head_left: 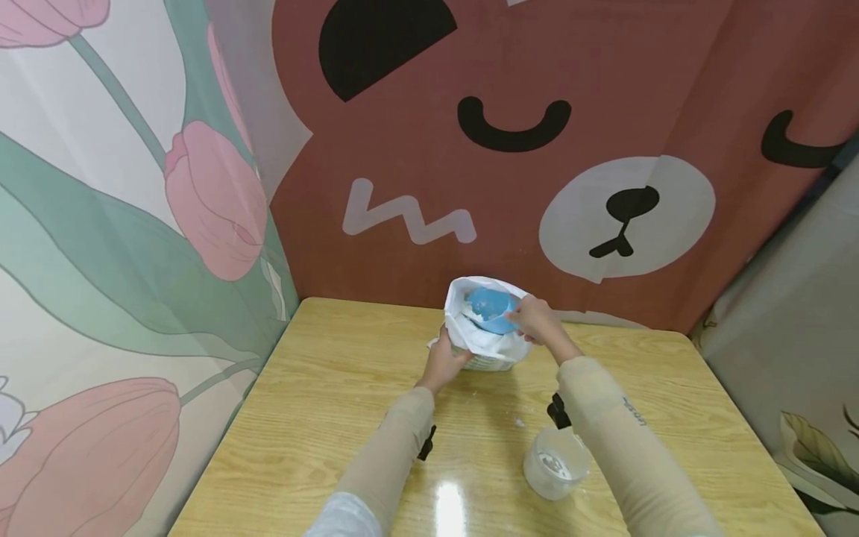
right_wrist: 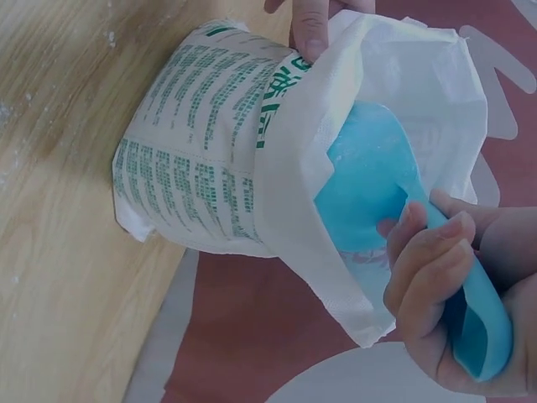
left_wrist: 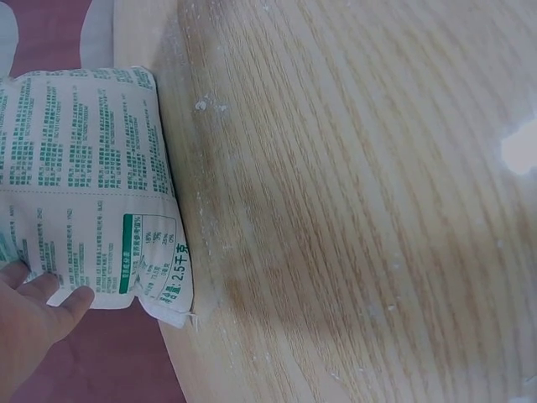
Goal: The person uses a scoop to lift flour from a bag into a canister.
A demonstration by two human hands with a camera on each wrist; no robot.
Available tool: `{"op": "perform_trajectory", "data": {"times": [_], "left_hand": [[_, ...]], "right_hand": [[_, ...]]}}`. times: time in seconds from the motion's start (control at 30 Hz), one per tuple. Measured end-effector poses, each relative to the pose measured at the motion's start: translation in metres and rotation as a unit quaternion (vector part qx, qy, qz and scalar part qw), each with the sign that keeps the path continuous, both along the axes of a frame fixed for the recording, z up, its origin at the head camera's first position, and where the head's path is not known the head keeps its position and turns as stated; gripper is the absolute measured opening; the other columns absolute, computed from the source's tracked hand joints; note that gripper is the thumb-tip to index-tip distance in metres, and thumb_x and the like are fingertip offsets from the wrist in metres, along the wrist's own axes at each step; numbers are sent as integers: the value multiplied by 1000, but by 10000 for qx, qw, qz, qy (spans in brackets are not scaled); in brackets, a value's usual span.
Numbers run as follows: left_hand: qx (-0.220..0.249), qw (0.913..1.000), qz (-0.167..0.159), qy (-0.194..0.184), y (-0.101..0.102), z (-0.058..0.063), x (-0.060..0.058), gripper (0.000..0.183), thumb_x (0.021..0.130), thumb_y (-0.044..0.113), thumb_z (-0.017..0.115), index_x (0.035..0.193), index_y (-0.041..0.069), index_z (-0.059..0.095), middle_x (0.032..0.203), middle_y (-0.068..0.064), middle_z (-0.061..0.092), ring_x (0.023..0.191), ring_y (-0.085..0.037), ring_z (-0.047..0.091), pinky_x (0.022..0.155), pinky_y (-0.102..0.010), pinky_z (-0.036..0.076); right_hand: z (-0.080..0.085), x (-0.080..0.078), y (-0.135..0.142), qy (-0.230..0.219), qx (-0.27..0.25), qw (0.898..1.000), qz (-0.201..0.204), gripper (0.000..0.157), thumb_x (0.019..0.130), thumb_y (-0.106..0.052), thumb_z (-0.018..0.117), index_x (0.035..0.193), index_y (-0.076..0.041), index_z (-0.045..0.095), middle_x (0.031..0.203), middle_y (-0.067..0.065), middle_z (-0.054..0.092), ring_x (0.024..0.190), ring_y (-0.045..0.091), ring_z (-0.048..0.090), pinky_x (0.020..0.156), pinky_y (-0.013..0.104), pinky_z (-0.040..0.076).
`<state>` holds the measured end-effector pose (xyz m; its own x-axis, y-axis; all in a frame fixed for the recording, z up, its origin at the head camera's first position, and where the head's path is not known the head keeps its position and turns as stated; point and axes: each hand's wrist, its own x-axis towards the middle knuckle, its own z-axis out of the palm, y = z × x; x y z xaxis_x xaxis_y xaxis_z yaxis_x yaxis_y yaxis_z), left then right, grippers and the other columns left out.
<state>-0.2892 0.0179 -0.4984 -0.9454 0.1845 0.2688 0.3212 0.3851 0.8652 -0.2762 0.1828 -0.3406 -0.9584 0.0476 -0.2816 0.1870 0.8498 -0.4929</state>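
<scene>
A white printed bag [head_left: 486,358] of flour-like powder stands at the back of the table, its top folded wide. Green text covers the bag's side [left_wrist: 84,159]. My left hand [head_left: 446,362] grips the bag by its left side, thumb near the rim; a few of its fingers [left_wrist: 50,294] show against the print. Curled around the handle of a blue scoop [right_wrist: 365,176], my right hand [head_left: 540,324] holds it inside the bag's mouth. White powder lies by the scoop's bowl [head_left: 490,306], whose far end is partly hidden by the bag in the right wrist view.
A clear round tub [head_left: 557,466] with some white powder in its bottom stands near the right forearm. Specks of powder dot the wooden table [head_left: 322,418]. A brown bear-print curtain [head_left: 403,261] hangs right behind the table, with a tulip-print curtain [head_left: 134,298] on the left.
</scene>
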Motion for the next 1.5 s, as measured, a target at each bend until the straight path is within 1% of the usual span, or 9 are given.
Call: {"op": "perform_trajectory", "data": {"times": [0.13,0.2,0.37,0.6,0.8,1.07,1.2,1.37,1.5], "left_hand": [[8,10000,-7,17,-1,1,1,83,82,23,67,141,3,14,120,-20,50,107,-29,50,87,-41,42],[18,10000,-16,18,-1,1,1,83,82,23,67,142,3,13,120,-20,50,107,-29,50,87,-41,42],[7,10000,-20,13,-1,2,0,82,82,23,67,142,4,14,121,-19,49,108,-29,49,88,-41,41],[-14,10000,-35,-79,0,2,0,82,82,24,67,142,5,14,123,-18,47,110,-29,48,89,-41,39],[55,9999,-81,-83,-1,4,1,82,82,24,67,142,7,14,126,-18,45,112,-29,46,90,-42,39],[-127,9999,50,-11,0,3,-1,82,80,23,69,140,3,18,123,-19,47,111,-30,47,91,-41,39],[-172,9998,78,68,0,3,-3,82,80,23,70,140,3,18,123,-19,47,111,-30,47,91,-40,38],[-156,9998,17,138,0,2,-2,83,80,23,69,140,2,17,123,-20,47,110,-32,48,90,-42,39],[-179,9998,23,109,0,1,-2,83,80,23,69,140,2,17,123,-21,47,110,-33,48,90,-43,39]], "right_hand": [[0,-1,1,-81,-324,9994,-102,32,93,-27,49,80,0,60,64,11,57,40,10,37,40,25,38],[0,0,2,-123,-491,9987,-96,32,94,-26,48,75,-2,58,65,12,57,40,11,37,39,25,37],[1,0,4,-211,-704,9973,-85,41,94,-25,48,56,-11,37,62,12,55,39,11,35,39,25,34],[3,0,5,-324,-906,9949,-291,35,94,-23,48,62,-10,42,61,10,54,39,11,35,39,25,36],[3,-2,7,-392,-1133,9922,-348,40,94,-23,48,58,-11,35,55,6,48,39,11,34,39,25,35],[2,-2,18,-470,-1766,9826,-342,40,95,-23,45,60,-12,31,61,8,49,41,12,35,40,25,33],[3,1,21,-467,-1954,9791,-310,44,95,-23,45,58,-14,24,62,8,50,40,11,36,40,25,32],[3,4,23,-620,-2016,9773,-181,42,96,-23,42,57,-11,32,62,9,50,42,12,37,41,25,34],[1,4,25,-803,-2192,9724,-64,38,97,-23,39,66,-3,44,65,10,50,42,12,38,42,25,37]]}}
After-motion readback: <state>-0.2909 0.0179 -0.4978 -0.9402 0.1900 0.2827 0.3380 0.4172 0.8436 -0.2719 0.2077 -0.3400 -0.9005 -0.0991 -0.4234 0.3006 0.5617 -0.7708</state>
